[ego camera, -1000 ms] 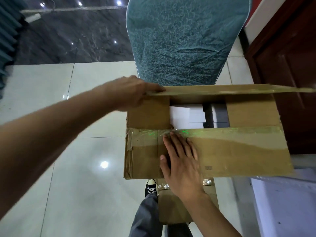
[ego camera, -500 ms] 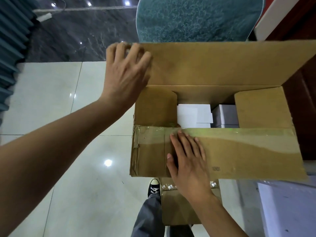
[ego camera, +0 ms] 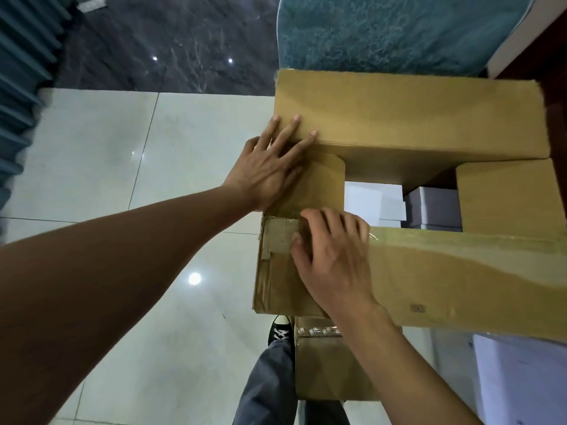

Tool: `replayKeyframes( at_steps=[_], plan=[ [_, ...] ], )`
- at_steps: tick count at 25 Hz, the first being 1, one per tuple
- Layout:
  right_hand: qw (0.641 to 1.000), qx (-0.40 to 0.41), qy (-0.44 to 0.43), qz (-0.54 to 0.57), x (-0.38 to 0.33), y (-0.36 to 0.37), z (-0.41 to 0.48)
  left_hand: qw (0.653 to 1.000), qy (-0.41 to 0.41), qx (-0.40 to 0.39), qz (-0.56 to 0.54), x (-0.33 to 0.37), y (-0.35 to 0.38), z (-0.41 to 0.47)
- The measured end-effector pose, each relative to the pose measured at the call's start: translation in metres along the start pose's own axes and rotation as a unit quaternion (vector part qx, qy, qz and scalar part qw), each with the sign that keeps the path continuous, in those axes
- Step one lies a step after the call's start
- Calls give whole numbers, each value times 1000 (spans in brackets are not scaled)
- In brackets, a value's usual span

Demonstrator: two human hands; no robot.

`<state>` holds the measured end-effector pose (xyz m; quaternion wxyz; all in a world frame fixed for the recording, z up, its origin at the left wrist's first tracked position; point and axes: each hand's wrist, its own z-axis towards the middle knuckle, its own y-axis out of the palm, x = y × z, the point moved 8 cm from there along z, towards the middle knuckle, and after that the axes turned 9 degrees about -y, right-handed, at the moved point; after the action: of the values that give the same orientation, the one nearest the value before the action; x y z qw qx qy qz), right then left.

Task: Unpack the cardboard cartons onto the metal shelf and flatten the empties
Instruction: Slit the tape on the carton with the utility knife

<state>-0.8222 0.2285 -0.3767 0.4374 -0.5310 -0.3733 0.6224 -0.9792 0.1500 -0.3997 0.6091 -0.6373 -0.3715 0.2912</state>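
A brown cardboard carton point(ego camera: 460, 271) stands in front of me with its top partly opened. Its far long flap point(ego camera: 414, 115) is folded back and outward. My left hand point(ego camera: 270, 167) lies flat with straight fingers on the far flap's left end and the small left side flap point(ego camera: 322, 182). My right hand point(ego camera: 334, 259) has its fingers curled over the taped inner edge of the near flap at the left. White boxes point(ego camera: 372, 200) and a greyish box point(ego camera: 432, 207) show inside through the gap. A second carton point(ego camera: 325, 366) stands underneath.
A teal patterned upholstered object point(ego camera: 399, 32) stands just beyond the carton. Dark wooden furniture point(ego camera: 555, 87) is at the right. My leg and black sneaker point(ego camera: 279, 331) are on the glossy white tile floor point(ego camera: 122, 179); a white surface point(ego camera: 521, 378) lies at lower right.
My left hand has pushed the far flap from upright down and outward. My right hand has slid up and curled over the near flap's edge. The view has moved closer.
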Motion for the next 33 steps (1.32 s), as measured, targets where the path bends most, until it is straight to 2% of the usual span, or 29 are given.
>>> replayKeyframes(
  at_steps=[6, 15, 22, 26, 29, 33],
  plan=[
    [995, -18, -32, 98, -14, 21, 39, 998, -14, -5, -56, -2, 7, 4],
    [986, 128, -59, 85, -29, 2, 23, 991, -45, -16, -122, 9, 8, 0],
    [980, 159, -66, 98, -30, -5, 16, 988, -61, -24, -137, 10, 12, -4],
    [952, 226, -175, 109, -68, -62, 0, 983, -94, -56, -148, -14, 16, 10],
    [958, 216, -169, 79, -66, -80, -11, 978, -80, -69, -177, -8, 18, 13],
    [969, 199, -118, 88, -62, -76, -26, 989, -86, -33, -113, 0, 14, -4]
  ],
)
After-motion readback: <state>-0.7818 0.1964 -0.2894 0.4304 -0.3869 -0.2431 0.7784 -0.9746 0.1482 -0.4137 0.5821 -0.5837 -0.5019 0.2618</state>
